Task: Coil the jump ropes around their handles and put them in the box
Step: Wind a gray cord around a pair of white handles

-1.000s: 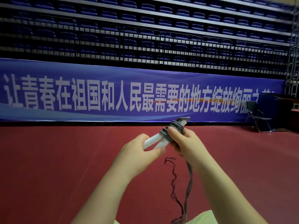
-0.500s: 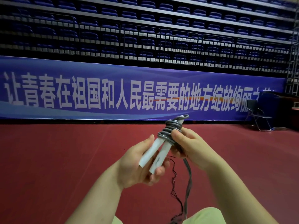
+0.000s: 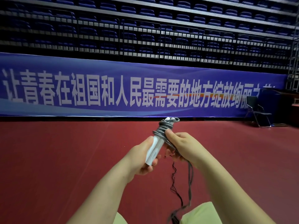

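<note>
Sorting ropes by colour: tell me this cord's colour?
Grey cord, wound round white handles; head view.

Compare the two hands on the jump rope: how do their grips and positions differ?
The left hand grips the lower part of the white handles, while the right hand pinches the grey rope against the coils higher up. The left hand sits lower and nearer the camera; the right hand sits higher, with loose rope hanging below it. Both hold the same bundle.

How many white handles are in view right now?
2: both white handles lie side by side in the left hand, upper ends wrapped by grey rope that the right hand grips.
</note>
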`<action>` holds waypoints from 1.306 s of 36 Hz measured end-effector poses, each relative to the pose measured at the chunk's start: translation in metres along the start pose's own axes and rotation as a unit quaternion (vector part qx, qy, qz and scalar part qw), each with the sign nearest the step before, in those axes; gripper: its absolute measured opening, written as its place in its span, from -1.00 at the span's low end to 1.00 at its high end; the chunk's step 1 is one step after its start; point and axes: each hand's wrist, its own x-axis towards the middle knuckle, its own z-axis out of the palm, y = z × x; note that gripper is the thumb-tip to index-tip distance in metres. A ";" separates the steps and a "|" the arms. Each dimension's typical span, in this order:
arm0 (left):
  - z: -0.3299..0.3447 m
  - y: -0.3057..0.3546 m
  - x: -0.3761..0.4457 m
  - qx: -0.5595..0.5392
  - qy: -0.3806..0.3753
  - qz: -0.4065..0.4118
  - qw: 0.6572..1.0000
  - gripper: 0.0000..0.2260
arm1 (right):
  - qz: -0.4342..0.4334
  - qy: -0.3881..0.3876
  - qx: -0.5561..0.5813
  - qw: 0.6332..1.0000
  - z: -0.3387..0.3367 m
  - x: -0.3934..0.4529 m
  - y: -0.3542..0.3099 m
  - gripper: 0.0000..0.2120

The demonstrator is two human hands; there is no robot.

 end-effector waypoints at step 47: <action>0.002 0.026 -0.043 -0.203 -0.294 0.003 0.934 -0.32 | -0.127 -0.131 0.211 0.960 -0.006 -0.014 -0.020 -0.42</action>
